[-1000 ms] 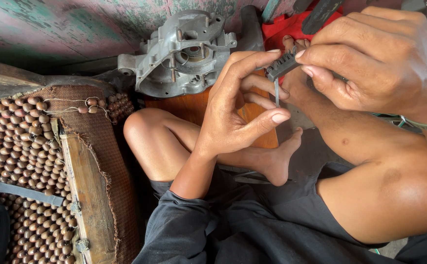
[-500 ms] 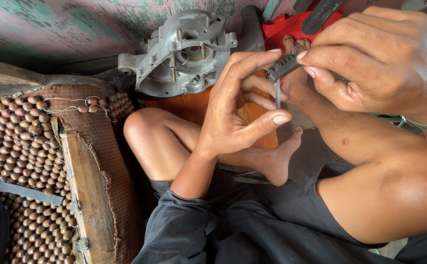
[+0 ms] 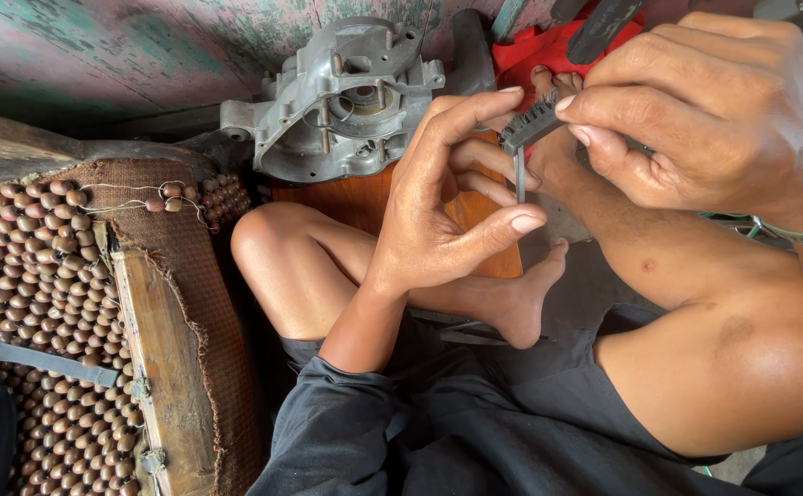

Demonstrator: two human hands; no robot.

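The right hand and left hand pinch a small dark toothed part just right of the grey engine casing.

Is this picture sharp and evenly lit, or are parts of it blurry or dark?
Head view: soft, even light, no glare; left hand, small dark part and grey metal casing look sharp; right hand looms large, close to the lens; edges bend slightly.

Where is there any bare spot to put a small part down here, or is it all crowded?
Little is free. A strip of orange wooden board shows between the grey cast-metal casing and the bent knee. Left, the brown wooden-bead mat fills its side. The middle is crowded: the left hand and right hand pinch a small dark ribbed tool over the crossed legs.
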